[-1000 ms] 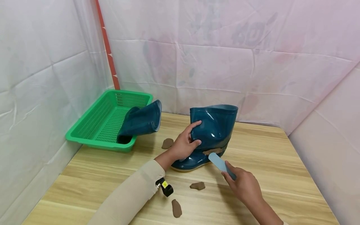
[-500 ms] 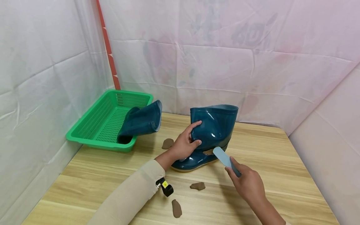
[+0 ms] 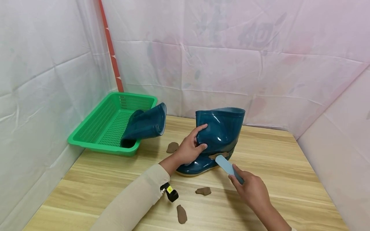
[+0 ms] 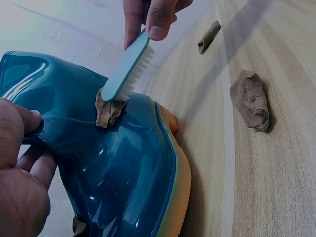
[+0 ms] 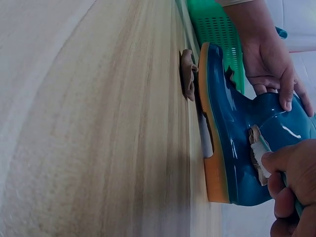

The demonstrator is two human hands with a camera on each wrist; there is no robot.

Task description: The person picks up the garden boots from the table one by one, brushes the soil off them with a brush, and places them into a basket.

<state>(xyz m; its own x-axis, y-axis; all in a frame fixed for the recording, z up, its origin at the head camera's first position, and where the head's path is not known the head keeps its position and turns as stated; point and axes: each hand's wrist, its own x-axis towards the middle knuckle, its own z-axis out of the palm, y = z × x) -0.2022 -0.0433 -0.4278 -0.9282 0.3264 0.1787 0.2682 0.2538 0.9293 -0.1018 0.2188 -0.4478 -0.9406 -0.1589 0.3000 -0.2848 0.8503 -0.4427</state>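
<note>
A blue rubber boot [image 3: 218, 133] with a pale sole stands on the table, toe to the left. My left hand [image 3: 189, 148] grips the front of its shaft, thumb and a finger on the near side. In my right hand [image 3: 254, 191] is a light blue brush [image 3: 224, 164], pinched by its handle. White bristles [image 4: 139, 74] show in the left wrist view, and they touch a brown clay-like patch [image 4: 106, 114] stuck on the boot's side above the foot. Another bit of brown clay [image 4: 79, 225] clings nearer the toe.
Flat brown clay pieces lie on the wooden table: one [image 3: 172, 147] left of the boot, one [image 3: 203, 191] in front, one [image 3: 181, 214] nearer the front edge. A green basket [image 3: 86, 144] at the left holds a second blue boot [image 3: 145, 123], its shaft over the rim.
The brush went right along the clay patch, then back left to about where it started. My left hand and the boot have stayed in place.
</note>
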